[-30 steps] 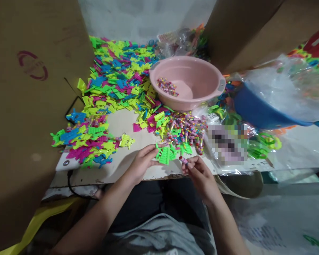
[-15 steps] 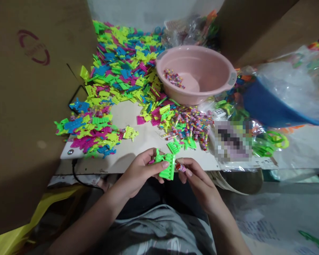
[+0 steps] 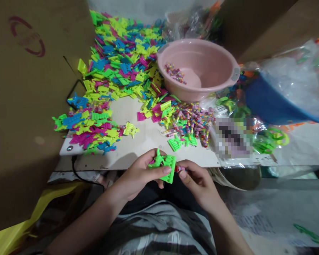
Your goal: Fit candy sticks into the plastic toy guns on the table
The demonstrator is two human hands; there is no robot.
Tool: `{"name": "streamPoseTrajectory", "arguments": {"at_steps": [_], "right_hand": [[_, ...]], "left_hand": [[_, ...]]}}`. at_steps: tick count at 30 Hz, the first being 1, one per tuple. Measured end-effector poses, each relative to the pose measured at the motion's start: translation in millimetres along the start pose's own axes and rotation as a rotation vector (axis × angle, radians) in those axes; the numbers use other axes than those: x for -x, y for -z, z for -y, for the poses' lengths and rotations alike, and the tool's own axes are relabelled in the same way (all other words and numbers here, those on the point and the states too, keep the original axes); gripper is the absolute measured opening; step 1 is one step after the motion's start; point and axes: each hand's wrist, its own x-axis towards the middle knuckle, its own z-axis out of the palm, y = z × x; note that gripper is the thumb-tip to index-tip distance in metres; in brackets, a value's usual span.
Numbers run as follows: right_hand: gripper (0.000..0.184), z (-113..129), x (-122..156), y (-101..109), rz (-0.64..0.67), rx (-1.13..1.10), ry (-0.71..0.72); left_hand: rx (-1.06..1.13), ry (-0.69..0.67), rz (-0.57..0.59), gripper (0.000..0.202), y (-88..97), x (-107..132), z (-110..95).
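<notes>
At the front edge of the white tabletop (image 3: 149, 136), our left hand (image 3: 142, 174) grasps a bright-green, ridged plastic piece (image 3: 169, 162); our right hand (image 3: 198, 179) pinches a small red-and-pink tube (image 3: 179, 169) at its right edge. Beyond lie loose green plastic pieces (image 3: 174, 143), then heaped multicoloured tubes (image 3: 195, 120), then a round pink plastic basin (image 3: 186, 92).

No words or numbers legible, red circular emblem (image 3: 26, 37) on the cardboard box (image 3: 50, 117) at left, with inner lettering too faint to read, blurred lines of print (image 3: 252, 223) on the pale plastic (image 3: 276, 198) at lower right, likewise unreadable
</notes>
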Motion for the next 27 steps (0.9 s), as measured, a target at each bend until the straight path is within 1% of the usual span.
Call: {"name": "streamPoseTrajectory", "arguments": {"at_steps": [4, 8, 16, 19, 22, 24, 27], "right_hand": [[0.035, 1.7, 0.2, -0.7, 0.015, 0.032, 0.001], [0.033, -0.2, 1.1, -3.3, -0.004, 0.037, -0.009], [0.034, 2.2, 3.9, -8.8, -0.015, 0.013, -0.02], [0.028, 3.7, 6.6, -9.6, -0.039, 0.037, 0.011], [0.019, 6.1, 9.9, -8.9, -0.061, 0.162, 0.045], [0.016, 9.1, 11.6, -7.7, -0.056, 0.24, 0.091], [0.014, 14.8, 13.2, -5.8, -0.026, 0.307, 0.184]], "left_hand": [[-0.001, 0.01, -0.006, 0.031, 1.3, 0.3, -0.6], [0.042, 0.008, -0.029, 0.032, 2.2, 1.3, -1.2], [0.004, -0.002, 0.0, 0.033, 1.0, 4.7, -2.6], [-0.04, -0.03, 0.005, 0.031, 1.7, 6.2, -0.4], [-0.113, -0.085, 0.01, 0.029, 2.0, 8.0, 2.3], [-0.126, -0.099, 0.039, 0.029, 1.6, 9.4, 2.6], [-0.123, -0.082, 0.095, 0.033, 0.3, 12.8, -0.3]]}}
